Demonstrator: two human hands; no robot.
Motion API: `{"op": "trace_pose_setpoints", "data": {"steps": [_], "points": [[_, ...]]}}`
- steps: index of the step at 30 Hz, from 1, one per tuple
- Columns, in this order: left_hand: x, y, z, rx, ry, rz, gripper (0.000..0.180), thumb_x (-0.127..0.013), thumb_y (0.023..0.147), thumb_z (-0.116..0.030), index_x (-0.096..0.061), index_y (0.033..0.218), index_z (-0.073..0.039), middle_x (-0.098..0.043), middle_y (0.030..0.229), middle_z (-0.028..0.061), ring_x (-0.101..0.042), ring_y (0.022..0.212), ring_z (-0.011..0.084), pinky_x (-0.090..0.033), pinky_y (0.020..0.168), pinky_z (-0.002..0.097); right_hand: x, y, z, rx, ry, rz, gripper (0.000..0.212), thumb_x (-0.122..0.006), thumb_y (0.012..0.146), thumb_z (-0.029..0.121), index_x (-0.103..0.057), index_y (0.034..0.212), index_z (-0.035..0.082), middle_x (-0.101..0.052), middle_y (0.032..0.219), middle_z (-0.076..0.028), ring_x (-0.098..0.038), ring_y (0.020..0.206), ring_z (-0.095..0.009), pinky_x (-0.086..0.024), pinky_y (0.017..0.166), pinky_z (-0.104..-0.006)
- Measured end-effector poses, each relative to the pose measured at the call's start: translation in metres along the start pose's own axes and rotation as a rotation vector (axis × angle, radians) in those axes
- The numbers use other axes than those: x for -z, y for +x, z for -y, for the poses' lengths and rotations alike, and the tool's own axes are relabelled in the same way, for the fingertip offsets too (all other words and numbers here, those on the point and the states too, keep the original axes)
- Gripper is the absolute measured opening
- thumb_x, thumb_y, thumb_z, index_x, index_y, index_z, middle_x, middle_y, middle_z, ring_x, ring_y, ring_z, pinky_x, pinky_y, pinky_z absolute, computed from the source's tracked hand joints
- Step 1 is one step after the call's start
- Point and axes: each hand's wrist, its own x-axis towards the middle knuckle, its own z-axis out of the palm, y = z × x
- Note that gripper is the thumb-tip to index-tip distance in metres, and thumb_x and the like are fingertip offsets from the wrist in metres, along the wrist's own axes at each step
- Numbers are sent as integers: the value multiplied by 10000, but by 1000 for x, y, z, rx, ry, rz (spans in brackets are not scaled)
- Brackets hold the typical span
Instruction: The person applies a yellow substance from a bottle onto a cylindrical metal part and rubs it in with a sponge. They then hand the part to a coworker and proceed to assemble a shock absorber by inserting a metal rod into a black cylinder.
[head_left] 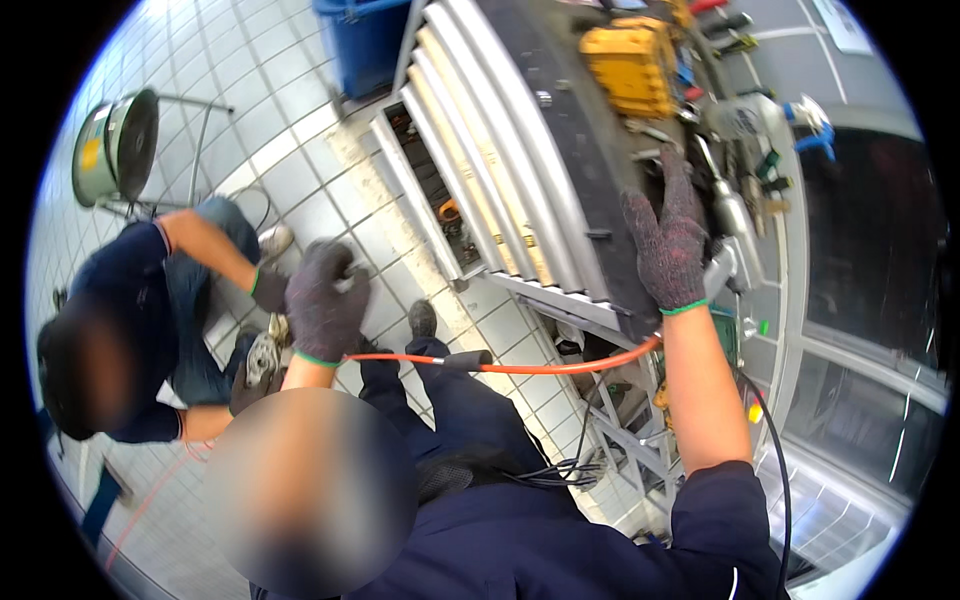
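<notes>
My left hand (325,300), in a dark knitted glove with a green cuff, is raised over the tiled floor. Its fingers curl loosely with the thumb apart, and I see nothing in them. An orange hose (570,367) with a black sleeve (467,360) runs from beside my left wrist across to my right wrist. My right hand (668,245), gloved alike, reaches over the dark top of a tool cabinet (540,60). Its fingers are spread, close to a litter of hand tools, among them a silver air tool (735,215). Whether the fingertips touch any of them is unclear.
At left a co-worker (130,300) crouches, gloved hands around a metal part (263,360). A drum fan (118,148) stands behind. The cabinet has an open drawer (430,190). A yellow case (630,68) and spray bottle (745,118) sit on top; a blue bin (365,45) is beyond.
</notes>
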Motion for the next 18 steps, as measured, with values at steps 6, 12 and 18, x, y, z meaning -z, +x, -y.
{"op": "trace_pose_setpoints", "data": {"steps": [6, 12, 18], "points": [[-98, 125, -224, -528, -73, 181, 144, -757, 852, -147, -753, 985, -90, -722, 952, 153, -741, 886, 372, -599, 768, 477, 112, -57, -71, 60, 736, -588, 607, -494, 1152, 327, -462, 1622, -56, -527, 1662, -218, -529, 1531, -354, -379, 1322, -508], [-167, 139, -275, -555, 302, 354, 160, -755, 830, -246, -808, 927, -130, -770, 892, 174, -780, 889, 395, -609, 781, 534, 340, -121, -147, 125, 1132, -1130, 379, -534, 1101, 294, -583, 1316, -13, -619, 1318, -196, -619, 1251, -345, -467, 1139, -516], [-180, 131, -336, -486, 337, 497, 254, -771, 847, -278, -838, 1053, -147, -794, 1034, 176, -786, 990, 382, -615, 882, 522, 426, 38, -162, 488, 1880, -770, 270, -573, 1050, 261, -705, 1010, 29, -710, 973, -174, -709, 972, -336, -556, 957, -524]]}}
